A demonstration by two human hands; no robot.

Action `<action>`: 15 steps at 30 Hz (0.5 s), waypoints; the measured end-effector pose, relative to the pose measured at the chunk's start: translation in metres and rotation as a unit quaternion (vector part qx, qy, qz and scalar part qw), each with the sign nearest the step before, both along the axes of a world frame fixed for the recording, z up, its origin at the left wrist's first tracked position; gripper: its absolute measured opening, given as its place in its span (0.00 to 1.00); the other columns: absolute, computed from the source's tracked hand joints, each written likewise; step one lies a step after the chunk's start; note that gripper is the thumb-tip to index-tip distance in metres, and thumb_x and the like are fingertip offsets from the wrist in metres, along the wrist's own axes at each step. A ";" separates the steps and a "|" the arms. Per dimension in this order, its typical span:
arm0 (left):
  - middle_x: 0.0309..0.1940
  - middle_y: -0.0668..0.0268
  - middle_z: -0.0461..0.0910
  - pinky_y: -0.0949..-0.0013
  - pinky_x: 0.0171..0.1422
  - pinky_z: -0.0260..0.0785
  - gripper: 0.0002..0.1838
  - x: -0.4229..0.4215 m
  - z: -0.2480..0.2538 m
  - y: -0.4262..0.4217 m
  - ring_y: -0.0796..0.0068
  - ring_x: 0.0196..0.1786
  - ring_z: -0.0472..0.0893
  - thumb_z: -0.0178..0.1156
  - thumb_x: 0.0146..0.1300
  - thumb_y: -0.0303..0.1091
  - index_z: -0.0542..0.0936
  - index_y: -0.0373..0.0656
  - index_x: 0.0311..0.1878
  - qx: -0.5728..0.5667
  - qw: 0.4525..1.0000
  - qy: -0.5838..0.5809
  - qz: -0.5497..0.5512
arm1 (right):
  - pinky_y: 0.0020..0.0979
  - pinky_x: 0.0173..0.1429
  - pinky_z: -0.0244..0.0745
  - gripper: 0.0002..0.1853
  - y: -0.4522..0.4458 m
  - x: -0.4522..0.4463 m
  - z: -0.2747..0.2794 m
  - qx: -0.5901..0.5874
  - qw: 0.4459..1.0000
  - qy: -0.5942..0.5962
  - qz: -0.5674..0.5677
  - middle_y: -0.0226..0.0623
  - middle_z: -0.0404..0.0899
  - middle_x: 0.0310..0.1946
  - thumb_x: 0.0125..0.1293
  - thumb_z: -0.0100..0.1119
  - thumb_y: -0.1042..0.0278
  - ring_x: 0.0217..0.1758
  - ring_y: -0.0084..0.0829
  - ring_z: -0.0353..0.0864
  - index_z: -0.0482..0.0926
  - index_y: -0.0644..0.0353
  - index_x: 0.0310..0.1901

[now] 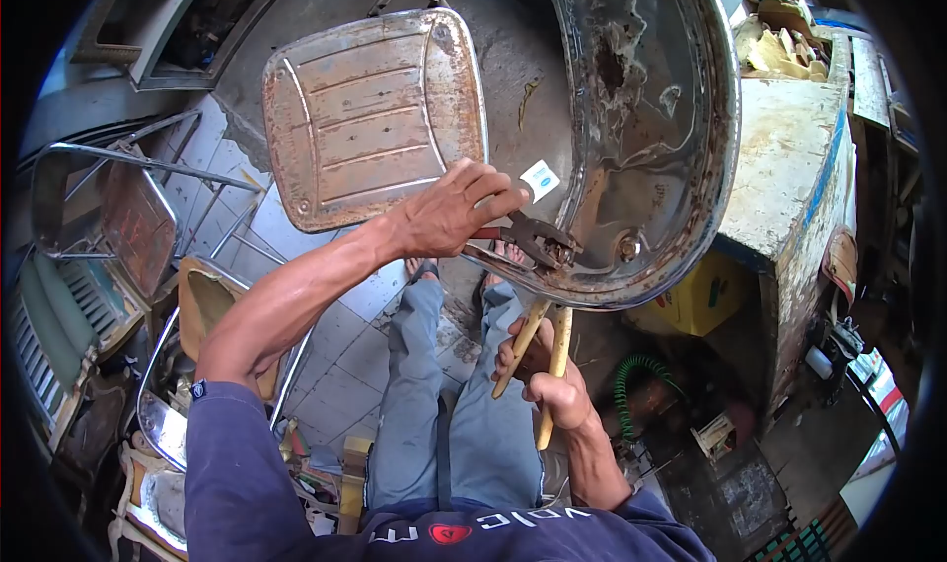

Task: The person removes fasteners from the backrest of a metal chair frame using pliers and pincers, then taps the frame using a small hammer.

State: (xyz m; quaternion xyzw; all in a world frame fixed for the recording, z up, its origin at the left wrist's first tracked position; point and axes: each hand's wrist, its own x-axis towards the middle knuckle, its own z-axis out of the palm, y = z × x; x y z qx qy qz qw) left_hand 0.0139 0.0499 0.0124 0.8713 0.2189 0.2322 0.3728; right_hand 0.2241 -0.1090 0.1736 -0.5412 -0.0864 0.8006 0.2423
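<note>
My left hand [462,210] is closed round the handles of a pair of pliers [533,238]. Their jaws are at a rusty spot on the inner edge of a large, curved metal chair part [656,157] with a thick rolled rim. Below that rim my right hand [552,374] grips a tool with two long yellow handles [549,360]. Its head is hidden behind the rim, so I cannot tell its kind. A small white label or card [540,180] shows beside the chair part, close to my left hand.
A rusty metal seat [375,118] lies behind my left forearm. Metal-framed chairs [143,212] crowd the left side. At right stands a worn bench [789,157] with scraps on top. A yellow container [700,296] and a green coiled hose [623,389] are below it.
</note>
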 end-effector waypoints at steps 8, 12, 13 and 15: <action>0.55 0.57 0.72 0.51 0.64 0.63 0.31 -0.004 0.008 0.012 0.54 0.59 0.72 0.65 0.64 0.31 0.66 0.50 0.69 0.027 0.997 0.045 -0.048 | 0.41 0.60 0.75 0.44 -0.004 -0.004 -0.007 0.016 1.000 0.010 -0.018 0.41 0.71 0.43 0.35 0.51 0.70 0.49 0.38 0.74 0.62 0.61 0.64; 0.56 0.55 0.72 0.49 0.65 0.63 0.31 -0.006 0.016 0.011 0.51 0.59 0.71 0.71 0.60 0.34 0.70 0.44 0.65 0.005 0.996 0.068 -0.064 | 0.41 0.60 0.74 0.43 -0.009 -0.007 -0.014 0.046 0.999 0.007 -0.010 0.41 0.70 0.43 0.36 0.51 0.70 0.49 0.37 0.74 0.62 0.61 0.63; 0.56 0.55 0.72 0.49 0.65 0.63 0.32 -0.006 0.019 0.011 0.50 0.59 0.71 0.71 0.60 0.34 0.69 0.43 0.65 -0.002 0.995 0.069 -0.066 | 0.41 0.60 0.74 0.42 -0.009 -0.007 -0.017 0.057 0.998 0.012 -0.011 0.41 0.70 0.43 0.37 0.51 0.70 0.48 0.37 0.73 0.61 0.61 0.63; 0.55 0.54 0.72 0.48 0.64 0.63 0.32 -0.009 0.024 0.011 0.50 0.58 0.71 0.71 0.60 0.33 0.69 0.43 0.66 -0.006 0.995 0.076 -0.068 | 0.37 0.58 0.76 0.39 -0.014 -0.008 -0.028 0.085 0.996 0.024 -0.029 0.37 0.69 0.45 0.42 0.53 0.73 0.49 0.33 0.73 0.62 0.64 0.64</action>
